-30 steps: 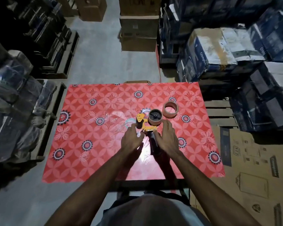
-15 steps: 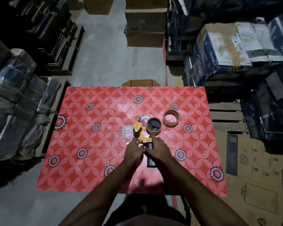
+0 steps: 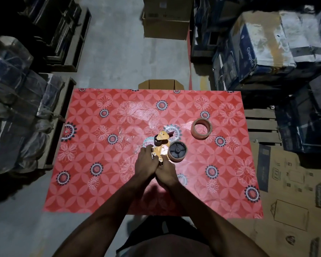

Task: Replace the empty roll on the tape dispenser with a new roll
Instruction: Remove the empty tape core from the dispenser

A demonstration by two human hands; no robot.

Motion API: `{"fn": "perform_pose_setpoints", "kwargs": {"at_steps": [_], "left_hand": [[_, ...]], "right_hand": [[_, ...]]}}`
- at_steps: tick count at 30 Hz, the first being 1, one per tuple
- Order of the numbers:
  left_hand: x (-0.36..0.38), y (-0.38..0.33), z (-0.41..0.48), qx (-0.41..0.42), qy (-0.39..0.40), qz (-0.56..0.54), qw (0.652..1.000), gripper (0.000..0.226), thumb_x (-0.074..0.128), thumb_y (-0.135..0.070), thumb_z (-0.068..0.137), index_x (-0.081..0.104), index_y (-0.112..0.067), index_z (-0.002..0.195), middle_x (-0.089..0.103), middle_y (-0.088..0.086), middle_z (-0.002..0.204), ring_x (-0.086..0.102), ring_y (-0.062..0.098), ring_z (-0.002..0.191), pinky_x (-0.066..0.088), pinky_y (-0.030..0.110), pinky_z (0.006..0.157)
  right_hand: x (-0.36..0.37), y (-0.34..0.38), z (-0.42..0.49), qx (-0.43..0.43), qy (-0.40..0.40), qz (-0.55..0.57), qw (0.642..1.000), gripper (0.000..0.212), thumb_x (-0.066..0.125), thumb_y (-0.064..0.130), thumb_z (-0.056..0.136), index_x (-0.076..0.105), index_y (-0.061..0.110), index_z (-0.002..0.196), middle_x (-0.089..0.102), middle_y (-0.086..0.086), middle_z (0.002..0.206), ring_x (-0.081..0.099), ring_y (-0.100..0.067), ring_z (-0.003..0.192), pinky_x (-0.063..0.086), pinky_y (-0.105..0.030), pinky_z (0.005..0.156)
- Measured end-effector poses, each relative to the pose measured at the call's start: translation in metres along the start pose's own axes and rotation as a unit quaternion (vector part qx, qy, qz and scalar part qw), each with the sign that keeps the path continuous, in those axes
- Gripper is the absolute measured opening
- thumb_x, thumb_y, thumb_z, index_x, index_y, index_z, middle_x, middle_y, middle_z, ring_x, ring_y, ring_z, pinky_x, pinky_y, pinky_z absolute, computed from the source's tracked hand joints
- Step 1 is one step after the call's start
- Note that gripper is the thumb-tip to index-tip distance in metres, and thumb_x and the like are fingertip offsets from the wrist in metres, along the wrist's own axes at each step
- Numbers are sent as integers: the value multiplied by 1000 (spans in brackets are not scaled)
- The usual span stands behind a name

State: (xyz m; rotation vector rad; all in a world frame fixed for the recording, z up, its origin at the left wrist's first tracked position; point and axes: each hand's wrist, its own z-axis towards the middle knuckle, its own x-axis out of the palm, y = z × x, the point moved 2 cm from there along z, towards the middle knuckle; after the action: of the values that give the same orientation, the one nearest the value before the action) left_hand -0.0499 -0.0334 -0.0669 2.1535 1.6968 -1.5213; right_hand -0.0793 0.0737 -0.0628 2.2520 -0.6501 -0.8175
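Head view: a bench [image 3: 85, 182] covered in red cloth with a flower pattern fills the middle of the picture. Near its centre, slightly toward the right edge, sits the tape dispenser [image 3: 162, 147], an orange-yellow frame with a dark roller at its far end. On the dispenser's right side the empty roll [image 3: 177, 151] sits on its black spoked hub, a thin brown cardboard ring. The new roll [image 3: 201, 128], brown and lying flat with its hole facing up, rests on the cloth farther toward the far right corner, apart from the dispenser and not touching it.

Both hands meet at the near end of the dispenser. The left hand [image 3: 144, 163] is curled against the left side of the orange frame, fingers bent over it. The right hand [image 3: 166, 172] is closed low around what is probably the handle, which it hides; the grip itself is dim and I cannot tell how tightly it is clasped. The two hands touch each other along their inner edges. Neither hand touches the empty roll or the new roll.

Some crumpled clear film [image 3: 139, 112] lies on the cloth toward the far edge of the bench. An open cardboard box [image 3: 161, 84] stands on the floor just beyond the far edge. Stacked cartons [image 3: 258, 47] crowd the right side, wrapped bundles [image 3: 17, 101] the left, and flattened cardboard [image 3: 289, 191] lies on the floor by the right edge.
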Motion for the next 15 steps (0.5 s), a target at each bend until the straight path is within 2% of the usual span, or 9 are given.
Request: {"fn": "perform_pose_setpoints", "kwargs": {"at_steps": [3, 5, 6, 9, 12, 13, 15], "left_hand": [[-14, 6, 8, 19, 10, 8, 1000, 61, 56, -22, 93, 41, -22, 152, 50, 8, 138, 54, 29, 125, 49, 40, 92], [-21, 8, 9, 30, 18, 24, 999, 69, 57, -24, 93, 35, -25, 158, 50, 8, 144, 54, 29, 129, 51, 42, 95], [-23, 9, 8, 36, 18, 31, 999, 72, 57, -25, 93, 32, -26, 160, 50, 7, 147, 55, 29, 130, 51, 44, 96], [-28, 8, -1, 54, 18, 28, 998, 74, 58, -34, 88, 32, -36, 157, 52, 2, 144, 57, 27, 128, 50, 45, 97], [-32, 9, -9, 99, -10, 84, 991, 71, 60, -42, 81, 43, -39, 150, 54, -1, 138, 56, 25, 122, 48, 44, 97], [-31, 10, -10, 117, -18, 101, 988, 71, 61, -46, 81, 44, -39, 149, 54, -1, 136, 56, 25, 119, 50, 43, 94], [-28, 11, -13, 145, -9, 119, 982, 69, 63, -51, 84, 42, -42, 150, 57, 0, 124, 59, 24, 109, 53, 40, 84]], "right_hand": [[10, 11, -1, -15, 40, -8, 999, 45, 56, 29, 78, 56, 14, 121, 72, -11, 101, 68, -29, 93, 52, -38, 75], [12, 13, 2, -26, 36, -25, 999, 36, 56, 30, 79, 59, 17, 112, 71, -5, 99, 68, -26, 92, 56, -41, 77], [10, 15, 4, -39, 21, -44, 998, 32, 55, 30, 78, 63, 19, 106, 72, -3, 96, 69, -25, 91, 55, -39, 75], [-17, 22, 4, -75, -81, -128, 986, 25, 58, 28, 83, 70, 21, 103, 73, 2, 97, 67, -19, 92, 44, -27, 69], [-55, 24, 2, -102, -193, -219, 951, 19, 57, 34, 88, 65, 28, 105, 67, 7, 102, 60, -18, 98, 51, -33, 71], [-65, 21, 3, -112, -206, -248, 940, 24, 58, 37, 88, 62, 29, 110, 64, 5, 107, 57, -20, 103, 53, -35, 73], [-75, 15, 9, -117, -181, -309, 926, 50, 62, 46, 83, 54, 27, 128, 56, 1, 122, 51, -25, 114, 53, -39, 76]]}}
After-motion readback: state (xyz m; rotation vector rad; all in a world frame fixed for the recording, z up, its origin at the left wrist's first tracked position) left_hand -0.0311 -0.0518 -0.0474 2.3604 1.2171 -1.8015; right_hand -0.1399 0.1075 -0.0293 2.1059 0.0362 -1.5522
